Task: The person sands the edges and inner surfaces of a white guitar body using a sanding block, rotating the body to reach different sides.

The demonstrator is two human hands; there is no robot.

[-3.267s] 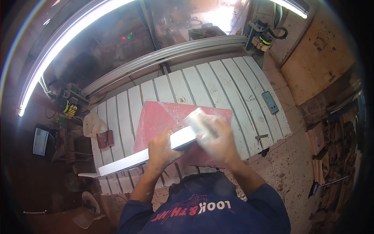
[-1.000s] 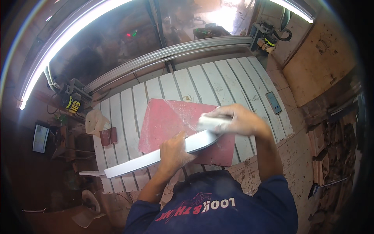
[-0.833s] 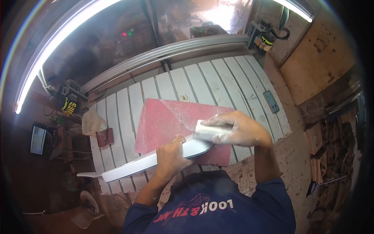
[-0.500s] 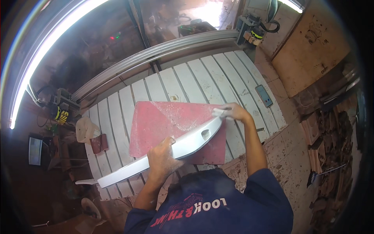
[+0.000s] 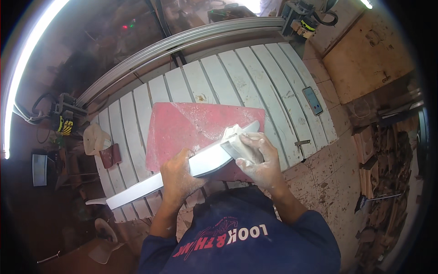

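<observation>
A long white piece point(image 5: 137, 189) with a rounded far end lies diagonally over a pink-red sheet point(image 5: 175, 132) on a slatted white table point(image 5: 278, 86). My left hand point(image 5: 180, 178) is closed round its middle. My right hand point(image 5: 260, 166), powdered white, grips a pale dusty block point(image 5: 235, 141) against the upper surface near that rounded end, partly covering it.
A phone point(image 5: 312, 100) and small metal bar point(image 5: 302, 142) lie at right; cap point(image 5: 96, 139) and maroon roll point(image 5: 110, 156) at left. Machine heads point(image 5: 66, 123) point(image 5: 301, 23) flank a rail point(image 5: 196, 32). Monitor point(image 5: 39, 169) stands far left; stacked brown pieces point(image 5: 369, 169) far right.
Since half a second ago, my right hand has drawn the block back from the tip, left and toward me, turning it. My left hand keeps its grip. The view has shifted, raising the table in frame.
</observation>
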